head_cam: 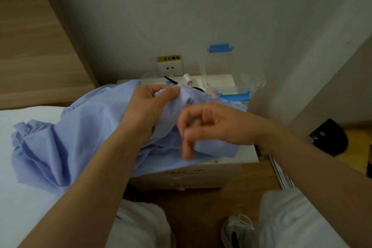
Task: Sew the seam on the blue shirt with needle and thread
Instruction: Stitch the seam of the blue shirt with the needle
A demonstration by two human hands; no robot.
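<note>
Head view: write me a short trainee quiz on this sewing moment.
1. True or false: the left hand grips a fold of the light blue cotton shirt.
2. The small white thread spool stands on: A the white bedside cabinet, B the bed, C the floor?
3. Fill in: the clear plastic box has a ___ latch.
Key: 1 true; 2 A; 3 blue.

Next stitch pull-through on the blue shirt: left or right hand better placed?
Right, probably. The left hand pinches the blue shirt fold, anchoring it. The right hand, curled, sits just below, near the thread loop. Blur hides any needle.
</note>
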